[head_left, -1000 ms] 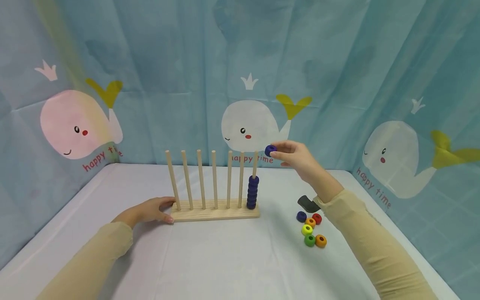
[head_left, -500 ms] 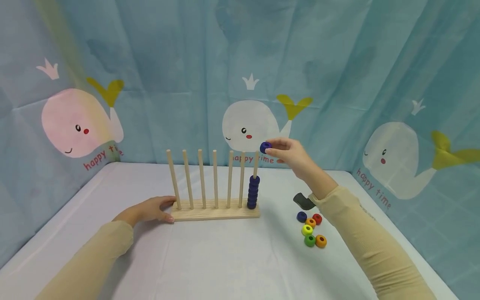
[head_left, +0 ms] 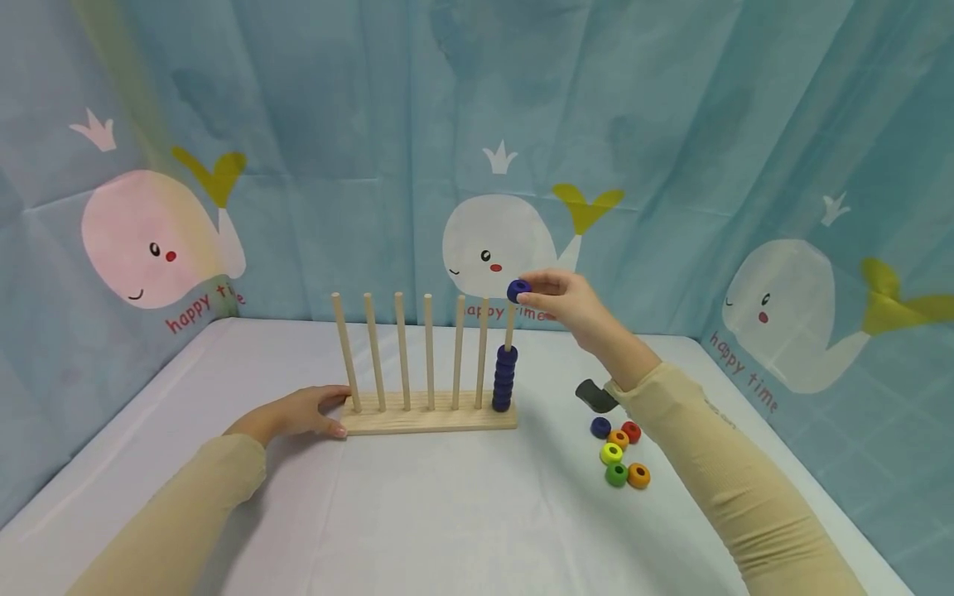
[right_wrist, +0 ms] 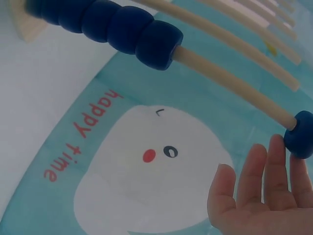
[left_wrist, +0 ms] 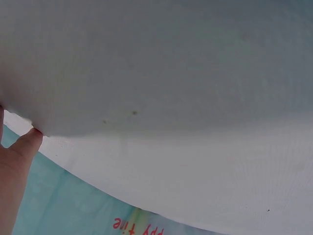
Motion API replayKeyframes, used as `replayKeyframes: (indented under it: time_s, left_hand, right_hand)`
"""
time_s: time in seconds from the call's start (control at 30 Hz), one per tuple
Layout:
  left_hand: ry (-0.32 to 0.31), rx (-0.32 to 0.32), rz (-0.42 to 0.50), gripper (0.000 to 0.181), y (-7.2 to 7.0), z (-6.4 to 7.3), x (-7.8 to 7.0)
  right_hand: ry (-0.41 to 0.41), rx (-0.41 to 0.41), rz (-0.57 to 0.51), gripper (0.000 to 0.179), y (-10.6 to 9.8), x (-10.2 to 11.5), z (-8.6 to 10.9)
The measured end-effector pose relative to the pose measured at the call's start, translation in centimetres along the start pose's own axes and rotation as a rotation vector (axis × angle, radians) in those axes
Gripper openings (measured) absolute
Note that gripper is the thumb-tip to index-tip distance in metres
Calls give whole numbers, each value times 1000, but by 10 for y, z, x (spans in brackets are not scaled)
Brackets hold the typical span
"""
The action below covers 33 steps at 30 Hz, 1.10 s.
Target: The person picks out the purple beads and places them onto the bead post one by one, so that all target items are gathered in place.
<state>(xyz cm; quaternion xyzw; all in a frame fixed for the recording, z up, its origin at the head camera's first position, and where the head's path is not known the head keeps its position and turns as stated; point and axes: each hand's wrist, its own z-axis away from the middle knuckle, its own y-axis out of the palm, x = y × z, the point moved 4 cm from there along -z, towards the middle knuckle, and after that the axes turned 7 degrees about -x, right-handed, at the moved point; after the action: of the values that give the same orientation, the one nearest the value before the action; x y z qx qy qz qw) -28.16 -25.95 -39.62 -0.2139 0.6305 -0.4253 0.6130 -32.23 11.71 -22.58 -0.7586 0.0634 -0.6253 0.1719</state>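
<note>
My right hand (head_left: pixel 580 308) pinches a dark blue bead (head_left: pixel 518 290) between thumb and fingers, at the top of the rightmost peg. In the right wrist view the tip of that wooden peg (right_wrist: pixel 237 85) meets the bead. Lower on the same peg sits a stack of several dark blue beads (head_left: pixel 504 378). The other upright pegs of the wooden bead stand (head_left: pixel 425 423) are bare. My left hand (head_left: pixel 294 412) grips the left end of the stand's base, thumb at the front and fingers behind. In the left wrist view only part of that hand shows, at the left edge.
Several loose beads lie right of the stand: a blue one (head_left: pixel 600 427), a red one (head_left: pixel 630 432), a yellow one (head_left: pixel 611 453), a green one (head_left: pixel 616 474) and orange ones (head_left: pixel 638 475). A dark curved piece (head_left: pixel 596 396) appears by the right sleeve. A whale-print curtain (head_left: pixel 358 165) surrounds the table.
My right hand has carried the blue bead a little to the left, from beside the rightmost peg to its top. The left hand stays on the base.
</note>
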Motion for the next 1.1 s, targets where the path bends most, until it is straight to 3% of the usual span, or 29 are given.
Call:
replayKeyframes:
  time_s: [0.53, 1.1]
  left_hand:
    - [18, -8, 27, 93, 3, 1, 2]
    - [13, -18, 14, 90, 0, 2, 0]
  right_hand:
    - [18, 4, 14, 36, 10, -9, 1]
    - [25, 22, -32, 48, 8, -24, 2]
